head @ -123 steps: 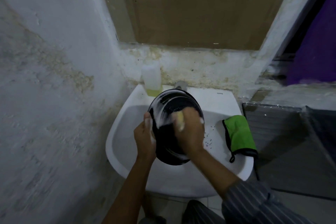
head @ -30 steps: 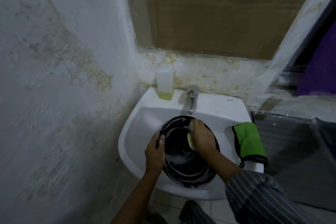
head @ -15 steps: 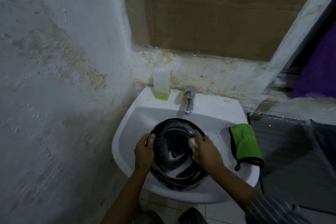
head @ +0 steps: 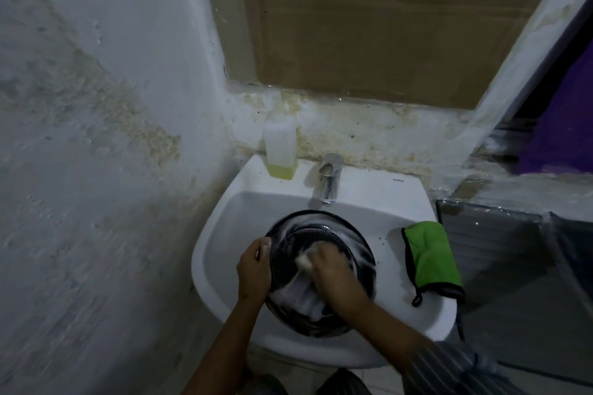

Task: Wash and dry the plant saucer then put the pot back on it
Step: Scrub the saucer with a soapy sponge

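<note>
My left hand grips the left rim of the black plant saucer, fingers curled round the edge, thumb on the near face. The saucer is held tilted over the basin of the white sink, inner face toward me, streaked with white suds. My right hand is inside the saucer, fingers curled round a pale sponge pressed against the soapy surface; the hand is motion-blurred, so exact finger placement cannot be told. My right forearm crosses the lower part of the saucer and hides it there; a striped sleeve shows at the bottom right. Around: a chrome tap stands at the back of the sink, just behind the saucer's far rim, no water seen running. Left of the tap, on the sink ledge against the wall, a translucent bottle holds a shallow layer of yellow liquid. On the sink's right rim lies a green cloth with black trim and a small loop, hanging slightly over the edge, apart from the saucer. Dark specks dot the ledge between saucer and cloth. Room: rough whitewashed wall on the left, stained and flaking; a brown board panel above the sink; purple fabric at the far right; a dark grey surface beside the sink. Light is dim.
</note>
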{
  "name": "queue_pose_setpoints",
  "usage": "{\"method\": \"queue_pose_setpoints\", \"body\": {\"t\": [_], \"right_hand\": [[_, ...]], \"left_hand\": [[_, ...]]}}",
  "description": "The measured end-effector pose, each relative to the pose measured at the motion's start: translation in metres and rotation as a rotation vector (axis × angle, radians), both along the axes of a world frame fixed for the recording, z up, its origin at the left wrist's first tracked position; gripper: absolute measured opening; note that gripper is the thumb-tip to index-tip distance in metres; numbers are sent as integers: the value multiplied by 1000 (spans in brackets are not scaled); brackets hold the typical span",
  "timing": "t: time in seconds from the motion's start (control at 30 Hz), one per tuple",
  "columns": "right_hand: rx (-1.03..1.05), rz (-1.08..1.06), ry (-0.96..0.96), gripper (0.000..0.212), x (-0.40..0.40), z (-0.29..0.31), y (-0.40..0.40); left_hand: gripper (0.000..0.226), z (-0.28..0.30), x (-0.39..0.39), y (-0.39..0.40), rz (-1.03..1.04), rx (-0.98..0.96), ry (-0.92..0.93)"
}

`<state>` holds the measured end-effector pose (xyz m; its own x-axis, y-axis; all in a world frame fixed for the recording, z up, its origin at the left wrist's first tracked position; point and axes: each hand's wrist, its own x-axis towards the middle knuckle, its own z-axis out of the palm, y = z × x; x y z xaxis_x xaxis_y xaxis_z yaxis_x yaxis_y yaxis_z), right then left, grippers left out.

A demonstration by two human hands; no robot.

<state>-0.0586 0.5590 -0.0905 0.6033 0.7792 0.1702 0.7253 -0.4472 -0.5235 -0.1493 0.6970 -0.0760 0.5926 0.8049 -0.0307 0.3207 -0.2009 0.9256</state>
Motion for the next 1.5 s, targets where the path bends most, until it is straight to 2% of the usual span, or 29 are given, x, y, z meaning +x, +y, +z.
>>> {"method": "queue_pose_setpoints", "body": {"t": [0.1, 0.17, 0.27, 0.33, 0.4, 0.5, 0.57, 0.63, 0.67, 0.7, 0.77, 0.87, 0.9, 0.93, 1.03, 1.13, 1.17, 1.23, 1.3, 1.4, 1.5], "right_hand": [[-127, -234, -52, 22, 41, 7, -10], [-119, -254, -86, 17, 33, 14, -3], [-68, 68, -156, 22, -12, 14, 21], [-43, 162, -106, 22, -18, 12, 27], [-84, 56, -87, 16, 8, 11, 22], [-134, -193, -112, 20, 44, 20, 9], [-103, -238, -126, 13, 49, 24, 13], [-139, -244, -39, 19, 41, 29, 30], [-225, -205, -7, 23, 35, 30, 40], [-288, -139, -78, 24, 26, 29, 46], [-237, 37, -207, 19, 4, 35, 46], [-188, 300, -194, 24, -14, 27, 18], [-204, 312, -175, 22, -10, 23, 7], [-254, 267, -139, 24, 0, 17, -4], [-444, -93, -172, 38, 40, 0, -29], [-392, -320, -118, 31, 45, 0, -25], [-305, -302, -62, 28, 36, 2, -15], [-136, -118, 81, 21, 11, 9, 5], [-70, 60, 224, 17, -10, 22, 10], [-155, 245, 292, 27, -11, 32, -6], [-377, 221, 297, 42, 4, 34, -26]], "left_hand": [[32, -2, -2, -7, -42, -30, -30], [31, -1, 4, -15, -57, -27, -10], [28, -1, 13, -25, -57, -42, 11], [25, -3, 11, -26, -29, -77, -9], [25, -3, 6, -26, -48, -47, -4], [30, 0, 5, -32, -72, -46, -25], [29, 6, 9, -32, -74, -26, -24], [28, 10, 17, -28, -81, 6, -17], [27, 12, 21, -25, -82, 22, -7], [27, 12, 23, -23, -81, 35, 14], [29, 9, 23, -18, -73, 13, 48], [32, 1, 15, -14, -64, -77, 40], [31, -1, 11, -14, -59, -89, 49], [29, -3, 8, -14, -55, -108, 60], [28, -2, 4, -14, -143, -162, 79], [30, 2, 15, -23, -223, -115, 70], [28, 4, 20, -26, -236, -89, 80], [27, 4, 26, -27, -242, -44, 98], [28, 1, 23, -21, -181, -54, 93], [33, -2, 12, -10, -108, -69, 80], [35, -1, 5, -6, -112, -46, 91]]}}
